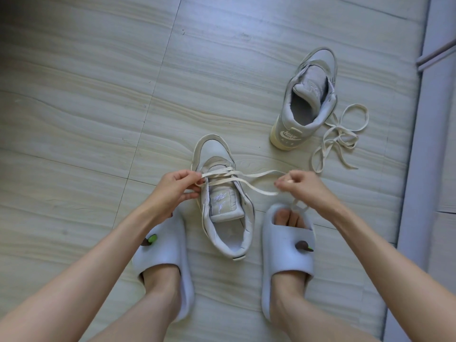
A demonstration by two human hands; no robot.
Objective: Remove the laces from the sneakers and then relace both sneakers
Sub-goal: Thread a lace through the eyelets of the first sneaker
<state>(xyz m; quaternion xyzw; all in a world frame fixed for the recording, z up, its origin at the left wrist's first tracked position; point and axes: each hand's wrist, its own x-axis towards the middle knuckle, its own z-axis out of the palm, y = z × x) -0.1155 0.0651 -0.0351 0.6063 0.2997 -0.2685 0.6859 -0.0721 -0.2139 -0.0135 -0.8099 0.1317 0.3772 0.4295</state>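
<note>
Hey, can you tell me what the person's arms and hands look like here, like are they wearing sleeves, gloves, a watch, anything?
Both arms are bare up to the frame's edge: no sleeves show. The left hand and right hand wear no gloves, and no watch, bracelet or ring can be seen on the wrists or fingers in view. No markings show on the forearms. Fingernails are too small to judge.

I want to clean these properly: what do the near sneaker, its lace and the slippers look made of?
Near sneaker: seemingly smooth matte leather or synthetic, with a padded fabric-like tongue.
Lace, pinched by left hand and right hand: flat woven textile, probably cotton, cream and limp.
Slippers: likely moulded foam or rubber, thick, seamless, matte.
</note>
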